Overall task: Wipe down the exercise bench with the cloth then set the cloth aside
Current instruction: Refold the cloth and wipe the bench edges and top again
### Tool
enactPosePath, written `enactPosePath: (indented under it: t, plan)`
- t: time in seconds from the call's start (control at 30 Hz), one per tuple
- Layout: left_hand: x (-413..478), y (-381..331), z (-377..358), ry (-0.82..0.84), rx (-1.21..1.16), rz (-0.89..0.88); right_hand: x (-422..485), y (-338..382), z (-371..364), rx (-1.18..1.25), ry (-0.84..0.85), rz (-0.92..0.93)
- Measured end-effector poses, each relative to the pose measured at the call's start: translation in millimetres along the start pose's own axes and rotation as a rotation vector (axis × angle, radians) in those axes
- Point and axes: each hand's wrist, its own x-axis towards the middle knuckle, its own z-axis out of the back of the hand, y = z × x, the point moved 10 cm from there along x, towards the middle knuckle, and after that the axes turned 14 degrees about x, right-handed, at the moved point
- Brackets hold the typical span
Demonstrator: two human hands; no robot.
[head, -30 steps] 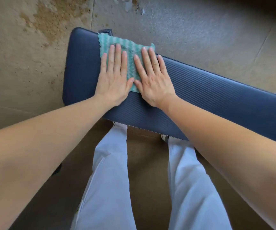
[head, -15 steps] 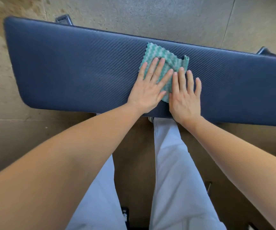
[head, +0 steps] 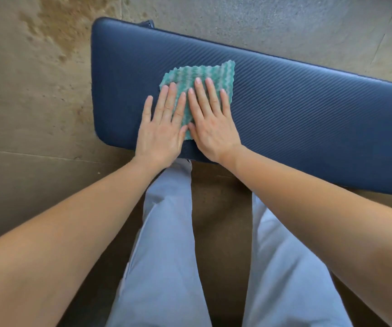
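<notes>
Across the middle of the frame, a dark blue bench with a ribbed pad ran from upper left to the right edge, over a tan floor. A green-and-white cloth lay spread on the pad toward its left end, just left of the frame's centre. Both hands pressed it flat, side by side, thumbs touching. The left hand lay with straight fingers, its middle fingers on the cloth's left part and its little finger out on the bare pad. The right hand, fingers straight and slightly spread, covered the cloth's right part, with the far edge showing beyond the fingertips. Neither hand gripped the fabric. Pale trousers filled the lower centre, below the bare forearms. A brown stain marked the floor at upper left.
</notes>
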Motion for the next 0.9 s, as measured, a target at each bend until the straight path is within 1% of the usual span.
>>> enactPosePath:
  t: [0.1,0.2,0.33,0.43,0.57,0.67,0.73,0.87,0.9]
  plan:
    - [-26,58,-21,0.03,0.029,0.069,31,60,-23,0.009,0.054,0.059]
    - [-45,99,-36,0.053,0.018,0.11,48,100,-40,0.021,0.08,0.072]
    - [-73,143,-61,0.086,0.003,0.178,65,148,-59,0.014,0.117,0.114]
    - [-89,156,-73,0.082,-0.082,0.231,71,167,-72,-0.022,0.128,0.153]
    - [-89,144,-72,0.045,-0.194,0.225,60,160,-74,-0.035,0.116,0.147]
    - [-85,119,-66,0.024,-0.149,0.13,37,136,-69,-0.013,0.097,0.095]
    - [-81,94,-59,0.013,-0.097,0.031,16,116,-65,0.0,0.09,0.038]
    - [-61,24,-38,-0.014,-0.05,-0.114,-40,59,-54,0.013,0.053,-0.093]
    - [-50,-31,-20,-0.028,-0.034,-0.154,-75,16,-39,0.025,0.003,-0.146]
